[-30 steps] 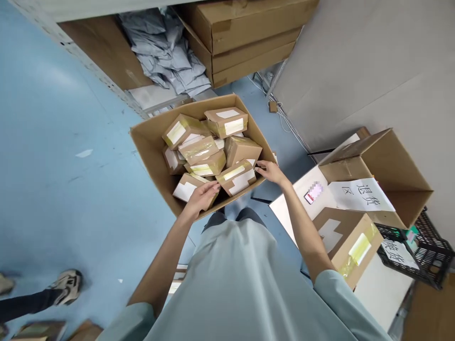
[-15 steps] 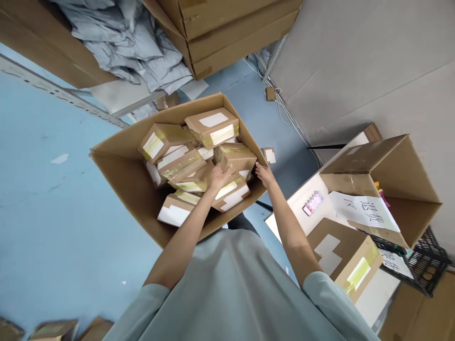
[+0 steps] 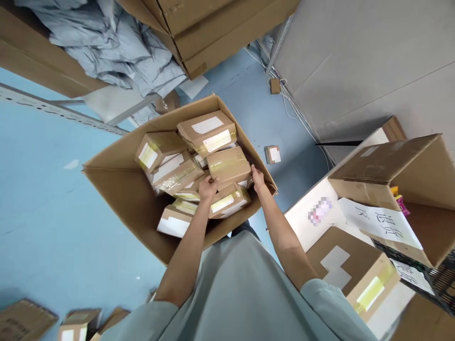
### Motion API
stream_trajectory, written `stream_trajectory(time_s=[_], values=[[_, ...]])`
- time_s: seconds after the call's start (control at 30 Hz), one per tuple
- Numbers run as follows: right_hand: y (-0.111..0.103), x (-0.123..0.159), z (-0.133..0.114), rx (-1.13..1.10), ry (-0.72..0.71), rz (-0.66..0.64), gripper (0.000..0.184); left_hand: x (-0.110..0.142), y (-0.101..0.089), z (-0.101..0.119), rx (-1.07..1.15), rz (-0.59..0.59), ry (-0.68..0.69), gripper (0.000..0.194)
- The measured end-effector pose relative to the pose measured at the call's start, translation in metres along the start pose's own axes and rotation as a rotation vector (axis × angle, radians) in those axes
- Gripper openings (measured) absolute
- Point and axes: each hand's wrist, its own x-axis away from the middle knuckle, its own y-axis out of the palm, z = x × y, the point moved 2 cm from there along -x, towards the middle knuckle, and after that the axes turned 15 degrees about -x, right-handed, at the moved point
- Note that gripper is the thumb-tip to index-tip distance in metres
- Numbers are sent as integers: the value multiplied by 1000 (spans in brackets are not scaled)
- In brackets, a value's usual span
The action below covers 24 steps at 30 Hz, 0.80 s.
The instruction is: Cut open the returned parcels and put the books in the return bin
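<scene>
1 carton (image 3: 229, 164), between left fingers (image 3: 213, 181) and right fingers (image 3: 253, 171)

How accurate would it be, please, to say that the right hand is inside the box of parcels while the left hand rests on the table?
The left hand is not on the table: the head view shows it at a parcel, inside the box with the right hand.

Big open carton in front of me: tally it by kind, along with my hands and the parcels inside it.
Big open carton: 1
Hands, left hand and right hand: 2
Brown parcel between the hands: 1
Other parcels inside: at least 6, some partly hidden
Total: at least 10
</scene>
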Motion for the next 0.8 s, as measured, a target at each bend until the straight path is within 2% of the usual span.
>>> stream_trajectory(time_s=[0.13,0.23,0.3,0.4,0.47,0.53,0.6,0.7,0.8], values=[[13,41,-12,144,8,43,40,28,-16,-18,173,-21,43,30],[11,82,-35,204,-44,42,42,48,-31,-19,261,25,85,34],[5,114,-59,227,-145,-6,48,68,-50,-17,317,74,133,41],[-11,172,-104,188,-362,-102,53,108,-88,-7,379,141,231,56],[-26,213,-130,137,-451,-133,54,138,-115,3,365,169,355,59],[-46,253,-149,114,-518,-100,54,167,-137,16,327,226,492,54],[-69,287,-159,106,-555,-42,55,191,-150,30,322,253,608,52],[-109,327,-156,86,-556,40,57,221,-155,51,309,175,795,51],[-154,355,-135,41,-501,115,60,250,-148,75,224,22,947,52]])
